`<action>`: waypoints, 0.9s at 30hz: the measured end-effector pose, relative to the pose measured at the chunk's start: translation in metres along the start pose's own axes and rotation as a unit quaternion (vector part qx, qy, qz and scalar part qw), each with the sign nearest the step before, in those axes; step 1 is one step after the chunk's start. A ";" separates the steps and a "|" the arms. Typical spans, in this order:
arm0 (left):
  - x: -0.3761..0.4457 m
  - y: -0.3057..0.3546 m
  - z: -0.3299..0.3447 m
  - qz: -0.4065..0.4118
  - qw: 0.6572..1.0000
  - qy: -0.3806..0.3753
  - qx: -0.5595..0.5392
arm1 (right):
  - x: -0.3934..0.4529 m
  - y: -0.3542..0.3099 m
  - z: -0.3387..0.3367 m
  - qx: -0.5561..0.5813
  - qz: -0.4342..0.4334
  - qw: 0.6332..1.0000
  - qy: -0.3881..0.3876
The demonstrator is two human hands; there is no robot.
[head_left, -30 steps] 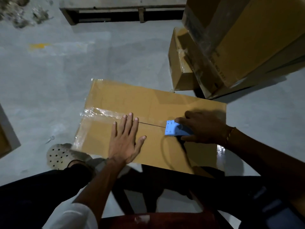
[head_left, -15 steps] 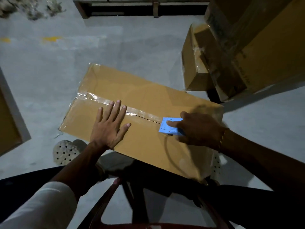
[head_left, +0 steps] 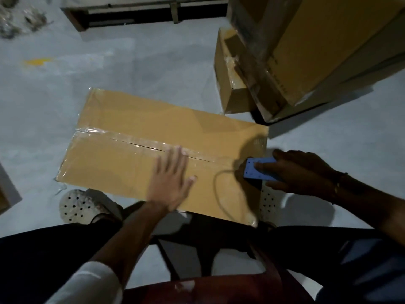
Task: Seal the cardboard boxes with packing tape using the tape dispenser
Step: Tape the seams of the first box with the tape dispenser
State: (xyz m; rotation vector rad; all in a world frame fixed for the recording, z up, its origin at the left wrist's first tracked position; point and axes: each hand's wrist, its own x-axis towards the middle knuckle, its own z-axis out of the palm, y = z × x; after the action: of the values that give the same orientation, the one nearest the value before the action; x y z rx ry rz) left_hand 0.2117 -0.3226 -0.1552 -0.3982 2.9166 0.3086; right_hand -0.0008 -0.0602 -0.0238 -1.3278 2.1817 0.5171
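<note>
A flat brown cardboard box [head_left: 135, 119] lies on the grey floor in front of my knees. Clear packing tape [head_left: 131, 140] runs along its middle seam from the left edge toward the right. My left hand [head_left: 169, 183] lies flat with spread fingers on the box top, just below the taped seam. My right hand [head_left: 300, 172] grips the blue tape dispenser [head_left: 257, 172] at the box's right edge, on the seam line. The dispenser's underside is hidden by my fingers.
Several stacked cardboard boxes [head_left: 317, 51] stand at the upper right, a small one [head_left: 230, 84] against them. A wooden pallet [head_left: 140, 14] lies at the top. My white perforated shoes [head_left: 81, 207] flank the box. A red chair edge [head_left: 208, 288] is below me.
My right hand has drawn the dispenser rightward along the seam to the box's right edge, laying more tape. My left hand has slid right along the box top, following it.
</note>
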 end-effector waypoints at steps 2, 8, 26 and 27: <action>0.010 0.052 0.007 0.059 0.998 -0.025 0.008 | -0.002 0.000 0.000 0.008 0.007 1.000 0.001; 0.022 0.162 0.009 0.011 0.997 -0.060 -0.041 | -0.004 0.005 -0.003 0.004 -0.006 1.000 0.006; 0.009 -0.011 -0.016 0.007 1.000 -0.013 -0.004 | 0.077 -0.102 -0.033 0.104 -0.113 0.967 0.202; 0.007 -0.021 -0.017 0.013 1.000 -0.016 0.001 | 0.081 -0.107 -0.035 0.089 -0.125 0.963 0.220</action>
State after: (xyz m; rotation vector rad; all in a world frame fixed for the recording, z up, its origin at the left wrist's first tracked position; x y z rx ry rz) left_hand 0.2080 -0.3483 -0.1440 -0.3531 2.8920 0.3126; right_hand 0.0558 -0.1839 -0.0512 -1.7079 2.2807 -0.0811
